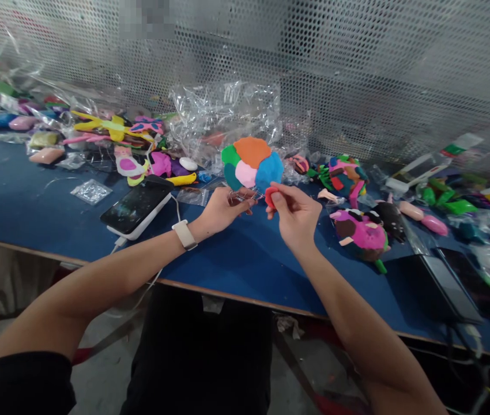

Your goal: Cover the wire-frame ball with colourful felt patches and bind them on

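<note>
A round clay flower [251, 163] with orange, green, teal, blue and pink patches stands up just above my hands. My left hand [223, 208] is closed below it, pinching what looks like a thin wire or clear wrap at its base. A white band sits on that wrist. My right hand [293, 214] is closed on a small red piece of clay [270, 196], held right next to the flower's lower right edge. Both hands hover over the blue table [236, 259].
A phone on a white power bank [136, 208] lies to the left, a dark tablet [441, 285] to the right. Clay figures [360, 230], colourful clay shapes [115, 128] and crumpled clear plastic bags [227, 112] crowd the back. A perforated metal wall [357, 69] stands behind.
</note>
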Available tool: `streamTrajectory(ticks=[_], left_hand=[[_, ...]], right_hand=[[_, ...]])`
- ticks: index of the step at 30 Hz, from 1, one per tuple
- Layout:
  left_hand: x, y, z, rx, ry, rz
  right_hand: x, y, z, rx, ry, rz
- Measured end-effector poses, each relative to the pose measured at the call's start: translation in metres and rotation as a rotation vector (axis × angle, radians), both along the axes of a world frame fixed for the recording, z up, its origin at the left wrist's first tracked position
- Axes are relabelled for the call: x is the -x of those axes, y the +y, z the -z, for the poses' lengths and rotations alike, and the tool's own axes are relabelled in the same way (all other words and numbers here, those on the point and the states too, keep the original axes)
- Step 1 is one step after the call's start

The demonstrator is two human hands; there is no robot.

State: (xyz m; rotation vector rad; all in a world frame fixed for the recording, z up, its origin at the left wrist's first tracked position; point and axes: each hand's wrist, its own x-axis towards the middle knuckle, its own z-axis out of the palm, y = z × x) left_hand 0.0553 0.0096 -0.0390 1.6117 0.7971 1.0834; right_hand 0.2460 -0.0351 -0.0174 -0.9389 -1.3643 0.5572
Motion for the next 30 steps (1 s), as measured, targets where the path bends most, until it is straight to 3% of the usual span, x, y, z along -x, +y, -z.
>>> streamTrajectory(ticks=[7,14,20,30], left_hand=[[0.0004,-0.0014,-0.002,-0.021,-0.016,0.027],[0.0019,0.0014,0.0011,-0.05,-0.011,0.026],[0.0022,0.0019,0.0018,-0.015,-0.036,0.027],[0.0002,-0.0012,-0.0005,-0.051,0.002,0.008]], right_hand=[[0.0009,-0.0017,0.0003,0.053,-0.018,-0.028],[0.0004,0.0005,0.0027,-0.037,-0.059,-0.045],[-0.0012,-0.0012,0.0028,0.081,-0.048,-0.062],[0.0015,-0.0046,-0.0003,0.041,-0.124,-0.101]])
